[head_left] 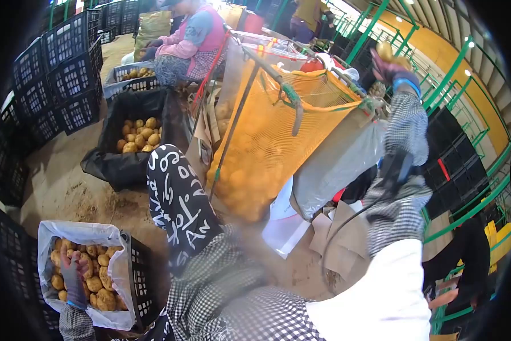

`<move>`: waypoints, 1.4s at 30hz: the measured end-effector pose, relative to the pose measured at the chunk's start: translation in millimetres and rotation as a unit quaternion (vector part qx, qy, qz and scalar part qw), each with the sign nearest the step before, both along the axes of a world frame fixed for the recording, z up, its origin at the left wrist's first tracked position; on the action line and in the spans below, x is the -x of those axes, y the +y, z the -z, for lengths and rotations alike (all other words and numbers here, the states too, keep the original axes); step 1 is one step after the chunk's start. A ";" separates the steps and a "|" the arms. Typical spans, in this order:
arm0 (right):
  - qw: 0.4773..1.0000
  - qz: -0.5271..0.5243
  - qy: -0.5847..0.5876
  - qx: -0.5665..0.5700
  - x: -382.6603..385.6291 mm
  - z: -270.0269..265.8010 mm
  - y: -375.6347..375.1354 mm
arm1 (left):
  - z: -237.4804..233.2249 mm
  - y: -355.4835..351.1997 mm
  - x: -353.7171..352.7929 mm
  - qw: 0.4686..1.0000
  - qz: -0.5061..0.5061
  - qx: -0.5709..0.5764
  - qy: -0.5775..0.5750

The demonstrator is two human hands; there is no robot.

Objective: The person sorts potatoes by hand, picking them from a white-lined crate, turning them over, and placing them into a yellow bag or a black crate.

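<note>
My right hand, in a dark glove with a blue band at the wrist, is raised at the upper right with its fingers closed around a potato. Low at the left, my gloved left hand reaches into a crate lined with white sheeting. Its fingers are stretched and apart, touching the potatoes there. Between my hands an orange mesh sack, partly filled with potatoes, hangs open from a metal frame. A grey plastic sack hangs beside it.
A black-lined crate of potatoes stands ahead on the left. Black crates are stacked behind it. Another person sits beyond, near a further crate. Cardboard lies on the floor; green railings run along the right.
</note>
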State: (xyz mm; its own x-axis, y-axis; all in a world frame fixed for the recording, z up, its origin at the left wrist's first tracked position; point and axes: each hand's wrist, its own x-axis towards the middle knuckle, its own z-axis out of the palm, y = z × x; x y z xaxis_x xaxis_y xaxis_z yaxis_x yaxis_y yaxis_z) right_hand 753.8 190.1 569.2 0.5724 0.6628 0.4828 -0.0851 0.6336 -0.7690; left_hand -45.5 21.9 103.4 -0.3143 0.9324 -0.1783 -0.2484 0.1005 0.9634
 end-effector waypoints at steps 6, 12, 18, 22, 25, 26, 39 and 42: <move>0.929 0.253 -0.235 0.130 -43.0 55.1 41.1 | -46.4 -28.4 -34.3 0.991 -0.075 0.053 0.093; 0.948 -0.037 -0.317 -0.007 178.7 140.4 -6.7 | -20.2 -58.9 -39.7 0.847 0.091 0.258 0.456; 0.627 -0.503 -0.587 -0.095 464.8 323.5 -21.1 | 9.2 -64.5 -114.1 0.914 0.105 0.196 0.340; 0.408 -0.494 -0.732 -0.233 539.9 425.7 -15.9 | 3.1 -59.6 -150.4 0.926 -0.006 0.187 0.328; 0.287 -0.495 -0.771 -0.278 560.3 469.6 2.5 | 15.3 -67.7 -152.5 0.855 0.021 0.081 0.511; 0.248 -0.493 -0.796 -0.248 558.5 482.4 7.2 | 0.4 -73.2 -161.2 0.858 0.022 0.110 0.501; 0.200 -0.458 -0.844 -0.198 469.1 518.6 26.5 | -32.8 -51.0 -150.6 0.902 0.038 0.237 0.359; 0.064 -0.482 -0.874 0.023 499.2 451.1 29.8 | -3.3 -14.7 -76.3 0.877 -0.097 0.228 0.411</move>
